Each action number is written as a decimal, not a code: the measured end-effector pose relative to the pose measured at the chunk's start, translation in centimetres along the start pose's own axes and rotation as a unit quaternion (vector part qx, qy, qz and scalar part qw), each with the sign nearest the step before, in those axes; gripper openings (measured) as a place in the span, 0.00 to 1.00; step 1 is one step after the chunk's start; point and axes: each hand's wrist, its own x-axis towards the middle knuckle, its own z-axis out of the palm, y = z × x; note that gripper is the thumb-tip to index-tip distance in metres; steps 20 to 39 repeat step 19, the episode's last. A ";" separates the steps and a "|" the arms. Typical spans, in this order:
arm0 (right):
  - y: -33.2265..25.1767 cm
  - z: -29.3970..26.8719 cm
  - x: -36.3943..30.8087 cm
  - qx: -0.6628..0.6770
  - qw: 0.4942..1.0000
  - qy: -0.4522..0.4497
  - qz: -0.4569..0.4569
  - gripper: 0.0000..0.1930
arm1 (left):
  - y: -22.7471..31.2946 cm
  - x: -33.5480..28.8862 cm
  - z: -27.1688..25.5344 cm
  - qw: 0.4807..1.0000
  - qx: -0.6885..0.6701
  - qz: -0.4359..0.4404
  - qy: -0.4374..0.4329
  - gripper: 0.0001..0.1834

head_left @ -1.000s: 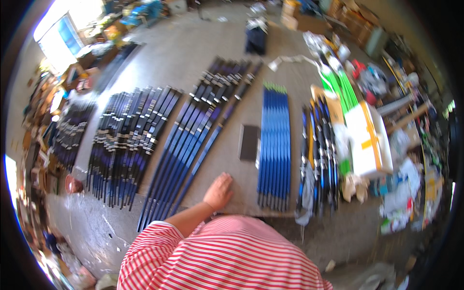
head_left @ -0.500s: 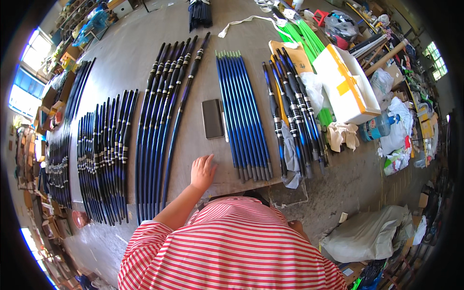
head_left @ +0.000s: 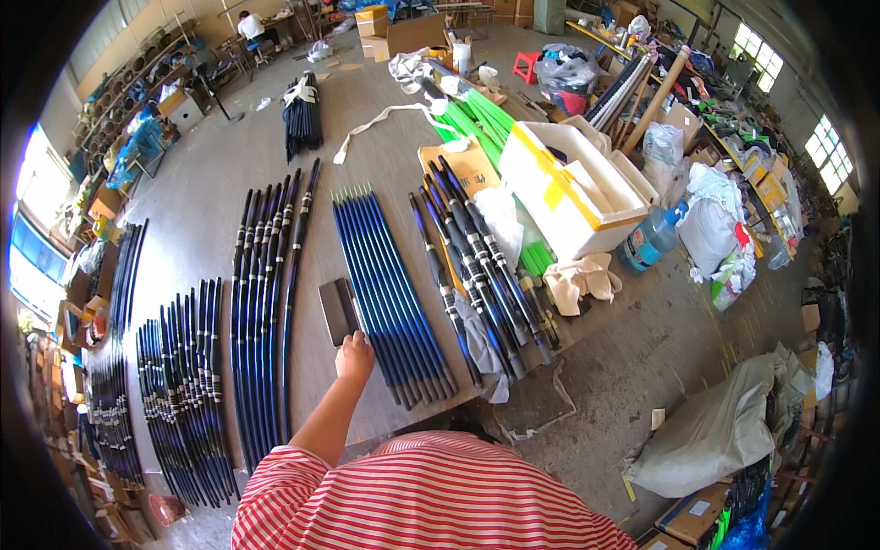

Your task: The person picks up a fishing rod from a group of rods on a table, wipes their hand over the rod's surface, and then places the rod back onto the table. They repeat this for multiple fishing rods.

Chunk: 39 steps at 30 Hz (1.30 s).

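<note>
My left hand [head_left: 354, 358] reaches over the table with its fingers drawn together at the near end of a thin white pen [head_left: 358, 316]. Just beside it, on the left, lies a dark phone [head_left: 339, 311]. Right of the pen is a row of slim blue rod sections [head_left: 390, 298] with pale green tips and dark butts. To the left of the hand lie several long dark blue fishing rods [head_left: 261, 312] with silvery bands. My right hand is out of sight.
More fishing rods [head_left: 188, 394] lie at the left. Another bunch [head_left: 486, 275] lies right, near a white foam box [head_left: 568, 197], a beige cloth [head_left: 584, 282] and a blue water bottle [head_left: 651, 240]. A tied dark bundle [head_left: 302, 119] lies farther back. A person [head_left: 252, 29] sits far off.
My left hand has gone from open on the table to closed fingers at the white pen. The view has tilted up and shifted right, and my right hand has left it.
</note>
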 end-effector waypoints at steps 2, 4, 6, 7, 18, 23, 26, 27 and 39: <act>-0.5 -0.6 0.6 -0.003 1.000 -0.014 -0.012 0.13 | -0.3 0.0 -0.1 1.000 -0.017 -0.012 0.008 0.08; -1.1 -1.1 1.1 -0.006 0.999 -0.026 -0.027 0.13 | -0.2 0.0 -0.3 0.999 -0.028 -0.017 0.018 0.08; -1.4 -1.5 1.5 -0.013 0.998 -0.035 -0.041 0.12 | 0.1 -0.1 0.0 0.999 -0.031 -0.033 0.019 0.08; -1.6 -1.7 1.8 -0.018 0.998 -0.038 -0.051 0.11 | 0.2 -0.1 0.0 0.998 -0.032 -0.041 0.020 0.09; -0.3 -2.2 0.9 -0.104 0.963 -0.005 -0.250 0.08 | 0.9 0.1 -1.3 0.996 -0.052 -0.040 -0.068 0.18; -0.1 -2.5 0.4 -0.114 0.962 -0.002 -0.248 0.08 | 0.8 0.2 -1.3 0.996 -0.058 -0.021 -0.061 0.16; -0.1 -2.5 0.4 -0.114 0.962 -0.002 -0.248 0.08 | 0.8 0.2 -1.3 0.996 -0.058 -0.021 -0.061 0.16; -0.1 -2.5 0.4 -0.114 0.962 -0.002 -0.248 0.08 | 0.8 0.2 -1.3 0.996 -0.058 -0.021 -0.061 0.16; -0.1 -2.5 0.4 -0.114 0.962 -0.002 -0.248 0.08 | 0.8 0.2 -1.3 0.996 -0.058 -0.021 -0.061 0.16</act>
